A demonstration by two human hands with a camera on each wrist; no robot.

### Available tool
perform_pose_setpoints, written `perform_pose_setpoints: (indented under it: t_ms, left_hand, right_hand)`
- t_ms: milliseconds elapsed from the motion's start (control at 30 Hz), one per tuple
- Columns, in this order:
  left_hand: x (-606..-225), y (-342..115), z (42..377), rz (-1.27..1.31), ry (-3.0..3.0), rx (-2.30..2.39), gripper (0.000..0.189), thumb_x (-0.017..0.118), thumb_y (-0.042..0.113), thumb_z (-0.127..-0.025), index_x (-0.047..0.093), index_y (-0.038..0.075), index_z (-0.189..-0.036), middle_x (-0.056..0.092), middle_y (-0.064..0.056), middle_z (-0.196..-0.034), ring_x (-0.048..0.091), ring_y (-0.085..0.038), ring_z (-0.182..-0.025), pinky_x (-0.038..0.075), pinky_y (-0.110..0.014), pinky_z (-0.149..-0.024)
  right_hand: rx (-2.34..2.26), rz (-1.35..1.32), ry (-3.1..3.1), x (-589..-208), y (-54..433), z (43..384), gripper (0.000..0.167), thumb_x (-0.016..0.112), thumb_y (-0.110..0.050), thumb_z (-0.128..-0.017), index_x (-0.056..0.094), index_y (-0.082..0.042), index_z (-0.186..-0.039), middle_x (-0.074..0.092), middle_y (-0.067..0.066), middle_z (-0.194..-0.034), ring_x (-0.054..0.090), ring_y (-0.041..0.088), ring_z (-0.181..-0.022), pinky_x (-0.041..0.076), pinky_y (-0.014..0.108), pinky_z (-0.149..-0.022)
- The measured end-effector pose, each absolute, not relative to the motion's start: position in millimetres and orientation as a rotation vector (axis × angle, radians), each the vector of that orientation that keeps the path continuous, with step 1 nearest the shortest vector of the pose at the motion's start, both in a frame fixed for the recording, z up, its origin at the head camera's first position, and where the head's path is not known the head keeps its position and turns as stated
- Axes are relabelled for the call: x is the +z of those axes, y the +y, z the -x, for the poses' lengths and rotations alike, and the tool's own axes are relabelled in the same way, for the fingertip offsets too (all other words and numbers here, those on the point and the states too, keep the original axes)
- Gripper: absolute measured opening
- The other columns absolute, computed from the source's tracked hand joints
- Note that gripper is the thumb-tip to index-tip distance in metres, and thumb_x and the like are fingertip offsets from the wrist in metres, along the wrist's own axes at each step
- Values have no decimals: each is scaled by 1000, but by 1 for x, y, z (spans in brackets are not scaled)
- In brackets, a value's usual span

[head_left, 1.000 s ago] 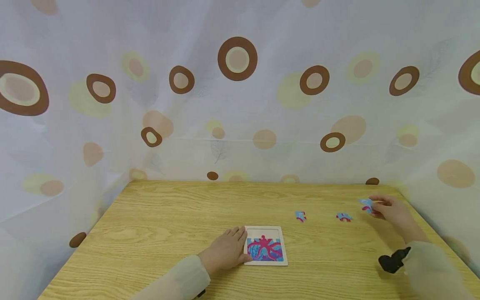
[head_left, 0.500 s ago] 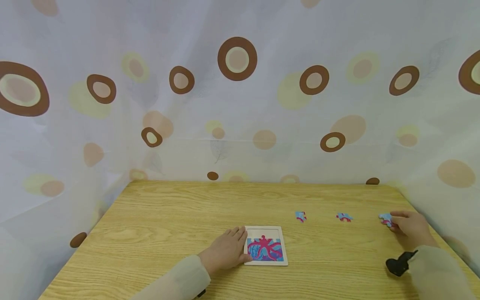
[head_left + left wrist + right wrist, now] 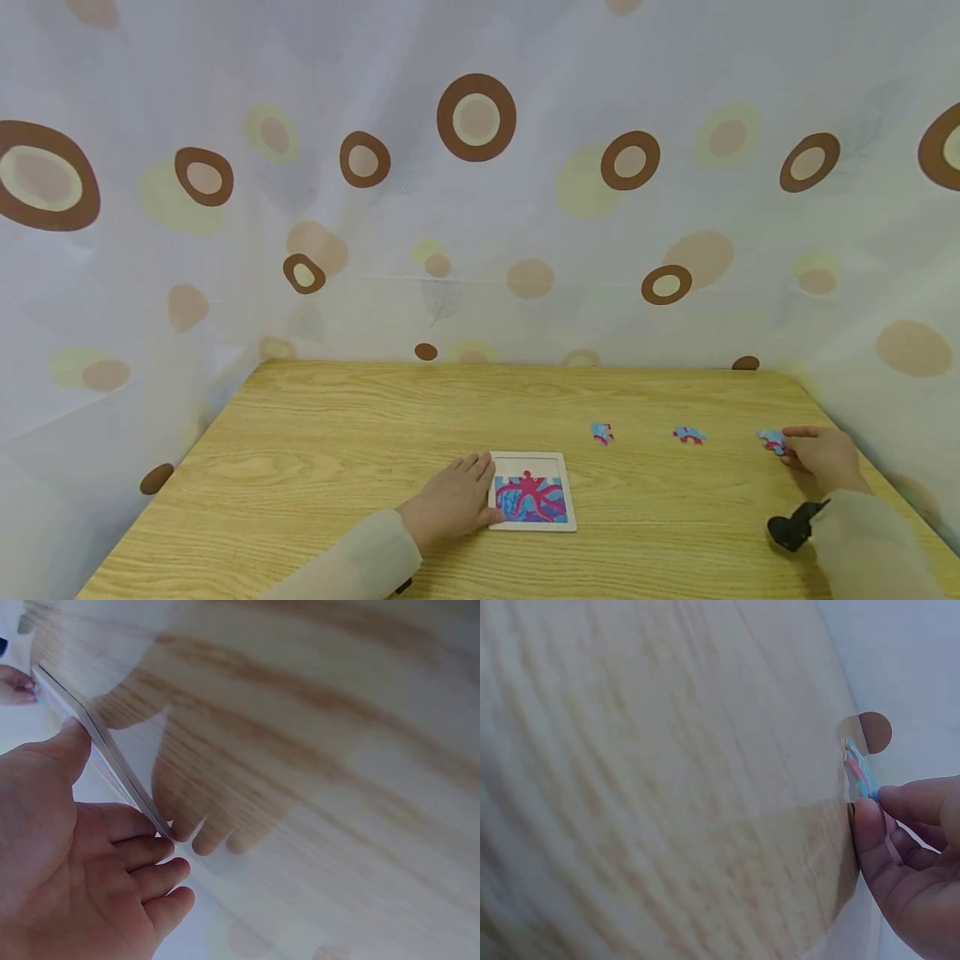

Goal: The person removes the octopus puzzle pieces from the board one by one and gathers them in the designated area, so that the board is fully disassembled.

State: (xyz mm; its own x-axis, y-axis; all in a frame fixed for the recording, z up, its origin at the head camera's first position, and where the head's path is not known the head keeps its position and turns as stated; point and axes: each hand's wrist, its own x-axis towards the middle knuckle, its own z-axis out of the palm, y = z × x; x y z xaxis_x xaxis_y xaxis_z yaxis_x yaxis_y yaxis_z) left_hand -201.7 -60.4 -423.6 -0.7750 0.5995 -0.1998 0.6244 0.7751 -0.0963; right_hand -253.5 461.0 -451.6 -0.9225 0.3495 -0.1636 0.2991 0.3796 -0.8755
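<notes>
The left hand (image 3: 450, 502), its fingers extended, rests against the frame (image 3: 527, 466), probably for steadying; the right hand (image 3: 827, 457) pinches one puzzle piece (image 3: 771, 440).

White puzzle tray (image 3: 532, 527), flat, left hand (image 3: 452, 500) at its left edge, near part showing a pink octopus. Farther right, blue-and-pink: left piece (image 3: 601, 432) and middle piece (image 3: 687, 434), flat; right piece (image 3: 770, 440), pinched by the right hand (image 3: 827, 457).

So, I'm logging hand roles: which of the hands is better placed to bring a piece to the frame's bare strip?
The right hand, probably: it pinches a piece, while the left hand touches the frame at its left edge and could steady it.
</notes>
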Motion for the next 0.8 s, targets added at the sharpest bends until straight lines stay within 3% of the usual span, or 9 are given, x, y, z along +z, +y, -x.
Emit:
perform_pose_setpoints:
  t_ms: [267,433,633,800]
  left_hand:
    - [-424,-60,202,-982,2809,-224,70,39,55,-92,35,6,-142,30,-7,-146,27,-20,-133,26,-31,-107]
    - [-422,-61,200,-986,2811,-211,70,39,54,-93,35,5,-142,31,-8,-146,28,-21,-133,25,-31,-107]
    - [-420,-62,199,-986,2810,-200,70,39,54,-93,35,4,-142,31,-9,-145,28,-22,-133,26,-32,-107]
    - [-418,-61,199,-992,2803,-190,69,40,53,-93,35,4,-141,32,-8,-145,28,-21,-133,25,-32,-107]
  right_hand:
    - [1652,574,-2539,-448,459,250,32,48,-1,-90,49,25,-108,57,-3,-68,61,10,-57,54,24,-57]
    - [1465,366,-2683,-433,446,247,47,47,-15,-95,40,21,-123,62,5,-83,60,9,-64,53,27,-60]
    - [1403,114,-2690,-402,406,260,52,47,-25,-97,40,17,-127,60,16,-101,60,4,-72,54,29,-68]
    - [1373,-110,-2654,-378,359,264,47,49,-23,-97,45,15,-124,57,18,-100,56,1,-73,55,29,-68]
